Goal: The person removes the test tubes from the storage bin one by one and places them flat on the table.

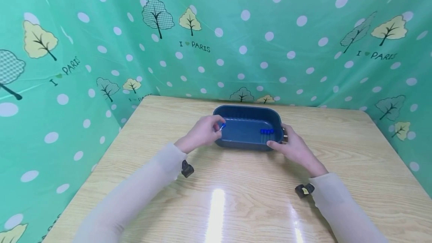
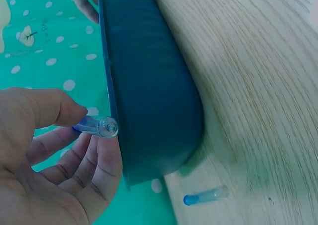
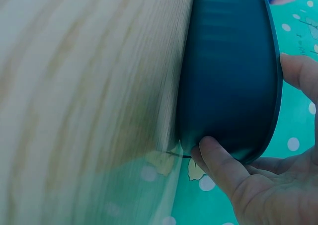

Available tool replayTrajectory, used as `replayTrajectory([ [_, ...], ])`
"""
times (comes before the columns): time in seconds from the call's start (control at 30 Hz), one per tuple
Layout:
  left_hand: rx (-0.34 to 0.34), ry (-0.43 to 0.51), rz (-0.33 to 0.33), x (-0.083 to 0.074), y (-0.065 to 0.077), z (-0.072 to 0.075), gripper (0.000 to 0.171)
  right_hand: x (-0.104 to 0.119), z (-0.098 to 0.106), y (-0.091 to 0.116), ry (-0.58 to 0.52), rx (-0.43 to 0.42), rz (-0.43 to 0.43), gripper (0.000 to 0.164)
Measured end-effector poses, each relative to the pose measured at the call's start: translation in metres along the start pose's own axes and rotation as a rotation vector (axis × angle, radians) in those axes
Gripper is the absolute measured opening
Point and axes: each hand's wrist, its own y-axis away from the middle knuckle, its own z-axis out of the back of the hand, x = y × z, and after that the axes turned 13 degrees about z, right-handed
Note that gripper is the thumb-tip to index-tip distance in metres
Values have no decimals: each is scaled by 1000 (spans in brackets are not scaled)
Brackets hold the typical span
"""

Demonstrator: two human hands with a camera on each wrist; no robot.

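Note:
Between thumb and fingers, my left hand [image 1: 205, 132] pinches a small clear tube with a blue cap [image 2: 99, 126], at the left end of a dark blue plastic basin [image 1: 248, 145]. My right hand [image 1: 297, 149] grips the basin's right end. In the right wrist view its thumb [image 3: 300, 75] lies on the rim, while the fingers [image 3: 223, 165] press against the outer wall. Several blue-capped tubes [image 1: 267, 131] lie side by side inside the basin, toward the right. Another blue-capped tube [image 2: 206, 195] lies on the table beside the basin in the left wrist view.
The wooden table [image 1: 249, 186] carries the basin near its back edge. A green dotted curtain with printed trees [image 1: 243, 29] hangs behind and along the sides. Each wrist bears a small black camera, such as the left wrist camera [image 1: 187, 168].

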Motion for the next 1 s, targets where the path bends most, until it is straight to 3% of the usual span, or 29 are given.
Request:
replayTrajectory([
  [0.73,-102,24,12,21,-5,13,41,1,0,0,5,-2,5,94],
  [1.0,-116,44,63,31,-10,16,40,0,0,-1,2,-6,9,92],
])
